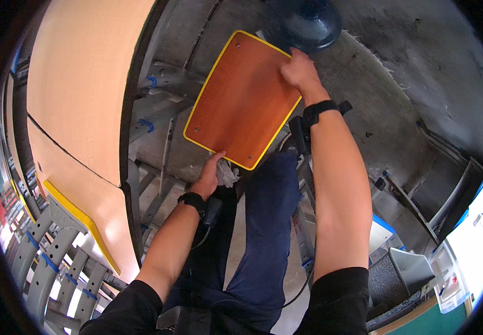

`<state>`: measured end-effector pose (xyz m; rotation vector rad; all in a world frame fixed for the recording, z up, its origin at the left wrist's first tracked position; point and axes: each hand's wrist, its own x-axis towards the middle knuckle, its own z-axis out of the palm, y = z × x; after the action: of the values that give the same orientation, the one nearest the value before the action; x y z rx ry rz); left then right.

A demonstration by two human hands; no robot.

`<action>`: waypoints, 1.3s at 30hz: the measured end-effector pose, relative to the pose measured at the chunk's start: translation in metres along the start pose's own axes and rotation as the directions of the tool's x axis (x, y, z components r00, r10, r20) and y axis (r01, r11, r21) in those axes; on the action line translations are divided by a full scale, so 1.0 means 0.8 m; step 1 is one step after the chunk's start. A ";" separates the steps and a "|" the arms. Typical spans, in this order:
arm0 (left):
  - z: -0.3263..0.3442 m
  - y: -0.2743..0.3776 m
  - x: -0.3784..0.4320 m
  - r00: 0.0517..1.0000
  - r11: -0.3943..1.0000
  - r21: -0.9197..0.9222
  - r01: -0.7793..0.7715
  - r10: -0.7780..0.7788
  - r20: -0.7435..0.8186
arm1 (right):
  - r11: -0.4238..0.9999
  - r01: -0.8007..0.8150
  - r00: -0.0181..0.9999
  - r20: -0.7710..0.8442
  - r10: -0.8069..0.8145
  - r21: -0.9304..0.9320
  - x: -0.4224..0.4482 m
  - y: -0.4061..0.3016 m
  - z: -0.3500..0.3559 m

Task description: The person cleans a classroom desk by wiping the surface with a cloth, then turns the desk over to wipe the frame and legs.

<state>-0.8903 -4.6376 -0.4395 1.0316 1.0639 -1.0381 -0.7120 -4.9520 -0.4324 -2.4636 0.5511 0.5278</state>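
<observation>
A reddish-brown wood-look board [241, 100] with yellow edging hangs tilted in front of my legs, with small metal fasteners near its corners. My right hand [302, 71] grips its upper right edge. At the lower edge, my left hand [208, 176] holds the board with the thumb on the rim; the other fingers are hidden. Crumpled whitish material [226, 173], perhaps a rag, shows beside the left hand under the board. Whether that hand grips it too, I cannot tell. Both wrists wear black straps.
Light wood desktops [86, 83] with dark edges stand close on the left. Below them are grey perforated metal frames [53, 259] with blue parts. A large blue water jug [304, 25] sits beyond the board. At lower right are a grey bin [408, 268] and a white plastic tray [450, 280].
</observation>
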 end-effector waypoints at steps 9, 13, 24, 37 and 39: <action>-0.005 0.015 0.013 0.998 0.974 -0.220 -0.059 0.066 0.024 | 0.985 -0.143 0.987 0.054 0.149 -0.099 0.004 -0.029 0.009; -0.004 0.003 0.003 0.996 0.958 -0.271 -0.089 0.090 -0.008 | 0.974 -0.226 0.962 0.160 0.221 0.014 0.005 -0.031 0.001; 0.005 0.004 -0.075 0.996 0.972 -0.221 -0.085 0.075 -0.054 | 0.914 -0.358 0.934 0.049 0.355 0.192 -0.068 0.008 -0.011; 0.040 -0.003 -0.279 0.944 0.955 0.087 -0.282 0.261 0.200 | 0.905 -0.270 0.949 -0.067 0.308 0.329 -0.181 -0.001 -0.158; 0.043 -0.005 -0.306 0.921 0.946 0.056 -0.318 0.295 0.255 | 0.915 -0.239 0.961 -0.057 0.271 0.325 -0.197 -0.012 -0.190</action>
<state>-0.9292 -4.6371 -0.1956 1.0772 0.6320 -0.9359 -0.8016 -4.9923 -0.2364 -2.1321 0.9332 0.3815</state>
